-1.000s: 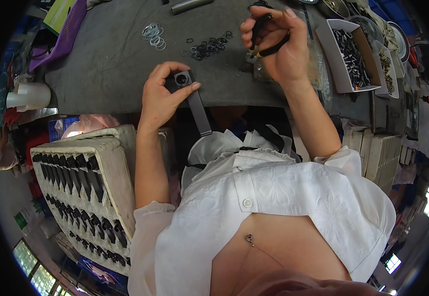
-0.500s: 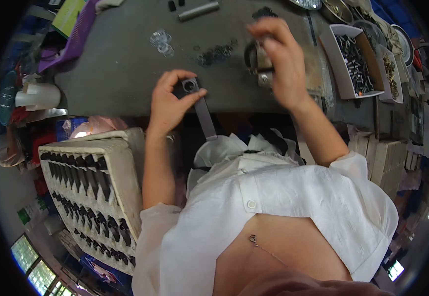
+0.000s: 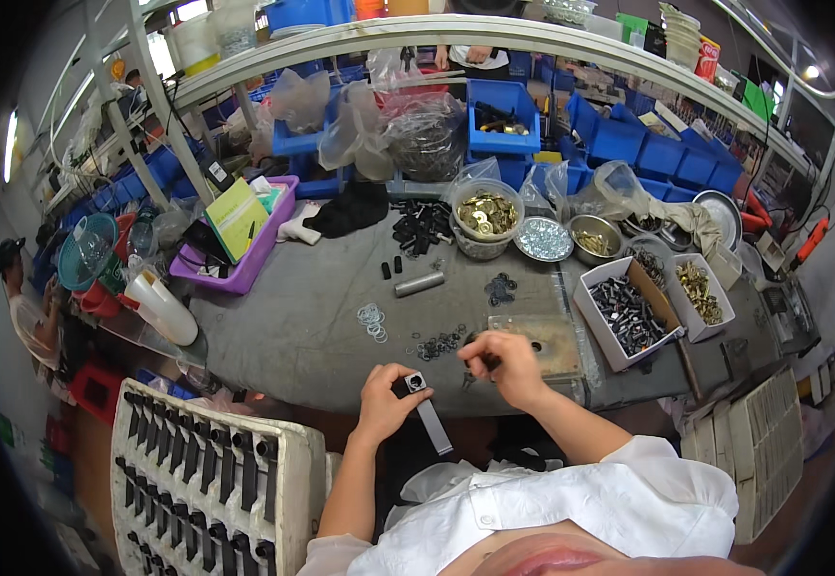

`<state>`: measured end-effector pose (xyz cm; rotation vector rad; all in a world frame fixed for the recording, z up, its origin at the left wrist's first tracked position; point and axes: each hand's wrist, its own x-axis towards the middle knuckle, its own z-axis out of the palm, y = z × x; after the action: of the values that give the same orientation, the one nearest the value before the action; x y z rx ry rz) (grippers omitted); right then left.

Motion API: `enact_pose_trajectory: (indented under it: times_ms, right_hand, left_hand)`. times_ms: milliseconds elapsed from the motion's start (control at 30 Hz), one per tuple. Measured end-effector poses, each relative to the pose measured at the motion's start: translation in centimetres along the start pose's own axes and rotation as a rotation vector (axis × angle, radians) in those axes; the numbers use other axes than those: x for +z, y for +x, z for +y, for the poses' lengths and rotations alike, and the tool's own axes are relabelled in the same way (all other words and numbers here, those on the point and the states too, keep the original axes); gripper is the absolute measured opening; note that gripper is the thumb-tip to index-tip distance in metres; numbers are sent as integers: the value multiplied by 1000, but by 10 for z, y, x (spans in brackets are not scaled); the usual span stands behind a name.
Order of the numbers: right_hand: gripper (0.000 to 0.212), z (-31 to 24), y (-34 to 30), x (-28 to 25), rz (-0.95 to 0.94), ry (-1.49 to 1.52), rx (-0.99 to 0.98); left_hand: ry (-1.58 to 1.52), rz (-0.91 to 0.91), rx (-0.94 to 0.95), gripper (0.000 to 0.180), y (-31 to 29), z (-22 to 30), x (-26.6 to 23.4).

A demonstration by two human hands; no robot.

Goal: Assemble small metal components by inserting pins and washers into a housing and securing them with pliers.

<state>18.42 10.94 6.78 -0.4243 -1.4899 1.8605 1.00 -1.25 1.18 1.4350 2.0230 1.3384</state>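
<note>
Bracket (image 3: 424, 401) in left hand (image 3: 386, 398); right hand (image 3: 506, 363) item hidden.

Both hands raised at the near edge of the worktable, forearms bare.

Left hand (image 3: 382, 398): forearm rises steeply from the lower edge, wrist bent, fingers curled shut in a grip near the table's front edge. Right hand (image 3: 506, 367): forearm angles in from the lower right, sleeve at the elbow, fingertips pinched together, just over the tabletop.
</note>
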Motion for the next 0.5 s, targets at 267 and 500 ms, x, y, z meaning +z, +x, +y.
enact_pose_trajectory:
  times_ms: [267, 500]
  right_hand:
    - [43, 2, 3, 18, -45, -25, 27]
    - [41, 10, 31, 6, -36, -265, 95]
  left_hand:
    - [39, -25, 62, 29, -1, -10, -5]
    - [30, -41, 43, 30, 14, -19, 4]
